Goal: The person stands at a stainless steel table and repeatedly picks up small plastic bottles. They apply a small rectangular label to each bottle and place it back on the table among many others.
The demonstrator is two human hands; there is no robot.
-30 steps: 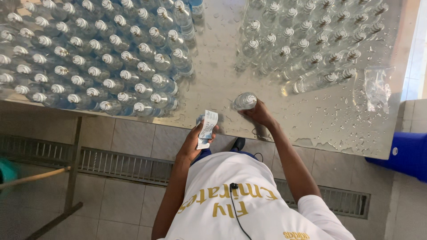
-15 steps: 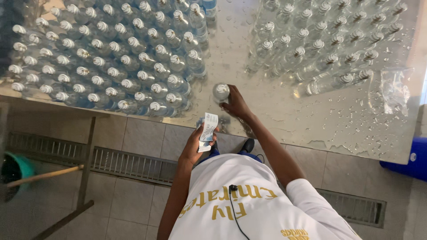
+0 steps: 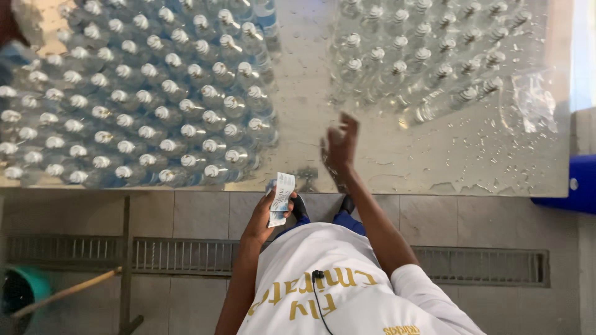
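Labels [image 3: 280, 198], a small stack of white slips with blue print, sit gripped in the left hand [image 3: 264, 217], fingers closed round them just off the surface's [image 3: 397, 167] near edge. Over the wet bare middle strip hovers the right hand [image 3: 340, 146], fingers spread and holding nothing. Capped clear bottles [image 3: 143, 105] with blue bands crowd the left part (packed in tight rows); plainer clear bottles [image 3: 422, 56] stand toward the far right corner.

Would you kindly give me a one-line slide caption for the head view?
Left hand holds a stack of labels; empty right hand hovers over a wet metal table between capped bottles.
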